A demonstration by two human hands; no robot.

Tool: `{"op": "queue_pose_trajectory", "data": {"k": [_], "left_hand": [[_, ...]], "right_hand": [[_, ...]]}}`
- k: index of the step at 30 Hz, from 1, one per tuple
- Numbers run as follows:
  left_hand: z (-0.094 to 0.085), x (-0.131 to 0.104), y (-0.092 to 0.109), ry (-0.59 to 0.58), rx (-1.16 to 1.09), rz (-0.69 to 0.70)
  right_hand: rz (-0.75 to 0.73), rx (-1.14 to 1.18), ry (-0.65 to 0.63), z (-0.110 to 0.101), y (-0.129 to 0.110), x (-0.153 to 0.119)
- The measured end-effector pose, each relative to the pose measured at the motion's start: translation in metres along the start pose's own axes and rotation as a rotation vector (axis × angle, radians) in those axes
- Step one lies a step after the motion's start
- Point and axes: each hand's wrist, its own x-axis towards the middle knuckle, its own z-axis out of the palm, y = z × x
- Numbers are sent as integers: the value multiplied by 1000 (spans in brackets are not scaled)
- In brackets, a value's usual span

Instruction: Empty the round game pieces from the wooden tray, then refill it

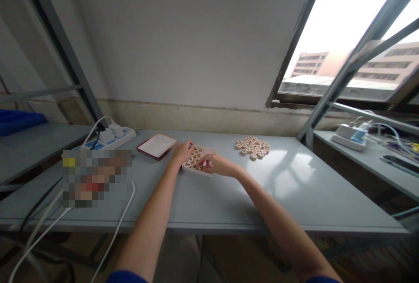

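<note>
A shallow white box (196, 171) lies on the desk, with round wooden xiangqi pieces (195, 155) laid out in its left part. My left hand (183, 153) grips the box at its left side, fingers curled over the back left corner. Over the middle of the box, my right hand (220, 165) has its fingers bent down and closed among the pieces; its fingertips are partly hidden. Something red and white shows beneath that palm. A loose cluster of more xiangqi pieces (252, 148) lies on the desk to the right.
A dark red box lid (157, 146) with a white inside lies left of the box. Further left are a power strip (111, 139) with plugs, a pixelated patch and white cables (126, 209). Another power strip (348, 138) sits on the right-hand desk. Wall and window stand behind.
</note>
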Motion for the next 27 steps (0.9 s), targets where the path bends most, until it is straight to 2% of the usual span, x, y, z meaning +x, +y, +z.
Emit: {"op": "queue_pose_trajectory", "data": {"k": [3, 7, 11, 13, 15, 17, 19, 21, 24, 27], "left_hand": [[2, 1, -2, 0, 9, 9], [2, 1, -2, 1, 7, 21], [0, 0, -1, -14, -3, 18], [0, 0, 0, -19, -10, 13], [0, 0, -1, -19, -16, 9], [1, 0, -1, -17, -24, 10], [2, 1, -2, -22, -31, 12], [3, 1, -3, -21, -32, 13], [4, 1, -4, -8, -34, 9], [5, 2, -4, 1, -60, 8]], "right_hand": [[2, 9, 3, -1, 9, -1], [-45, -74, 112, -5, 15, -1], [-7, -184, 271, -33, 25, -15], [75, -241, 311, -51, 36, -30], [214, -321, 245, -66, 49, -48], [426, -451, 164, -75, 65, -66], [634, -563, 180, -80, 79, -81], [718, -598, 232, -82, 90, -89], [620, -532, 287, -83, 94, -86], [418, -434, 367, -73, 82, -65]]}}
